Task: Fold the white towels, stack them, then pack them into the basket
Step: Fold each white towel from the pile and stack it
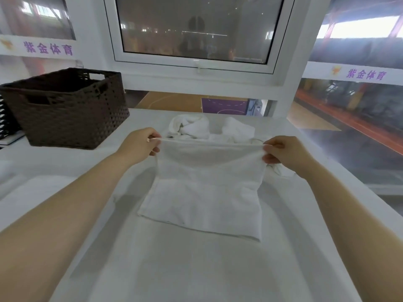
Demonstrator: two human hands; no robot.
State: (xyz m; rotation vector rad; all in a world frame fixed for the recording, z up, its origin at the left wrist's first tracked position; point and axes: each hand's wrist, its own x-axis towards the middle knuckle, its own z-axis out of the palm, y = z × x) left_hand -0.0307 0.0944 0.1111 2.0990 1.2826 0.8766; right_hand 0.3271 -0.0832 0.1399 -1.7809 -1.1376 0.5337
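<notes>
Both hands, my left hand (139, 143) and right hand (283, 152), pinch the white towel's (205, 192) far corners, lifting that edge taut so I can fold it squarely onto the worktop (174, 269).

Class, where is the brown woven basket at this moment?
In the head view, the basket stands at the far left of the white table, beyond the left hand.

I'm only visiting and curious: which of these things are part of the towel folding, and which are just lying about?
Part of the job:
- white towel, pinched at its top corners by the left hand and right hand
- pile of unfolded towels
- brown woven basket

Just there:
- window
- purple-lettered sign
</notes>
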